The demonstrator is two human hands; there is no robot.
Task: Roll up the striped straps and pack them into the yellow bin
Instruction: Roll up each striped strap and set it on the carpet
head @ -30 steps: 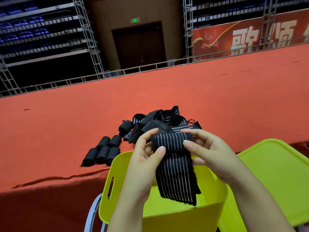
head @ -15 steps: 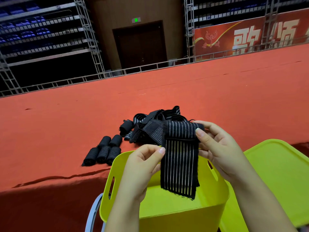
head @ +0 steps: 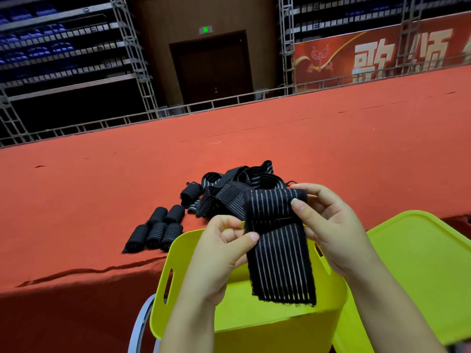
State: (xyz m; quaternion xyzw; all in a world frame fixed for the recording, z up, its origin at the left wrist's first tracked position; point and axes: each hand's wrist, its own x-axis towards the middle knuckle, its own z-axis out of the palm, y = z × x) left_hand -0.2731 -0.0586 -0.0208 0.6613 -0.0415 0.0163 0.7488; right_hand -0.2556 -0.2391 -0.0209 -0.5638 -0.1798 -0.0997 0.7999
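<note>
While both hands hold one striped strap (head: 277,240) above the yellow bin (head: 178,253), rolling is only starting.

Left of the bin, five finished rolls (head: 158,230) lie on the red surface (head: 76,189) beside a loose pile of straps (head: 229,189). Over the bin, the left hand (head: 221,256) pinches the strap's near edge while the right hand (head: 328,230) grips its folded top end, its tail hanging free. If either pinch slackens, the springy cloth will likely uncurl or roll crooked, and the strap could drop into the bin unrolled.
</note>
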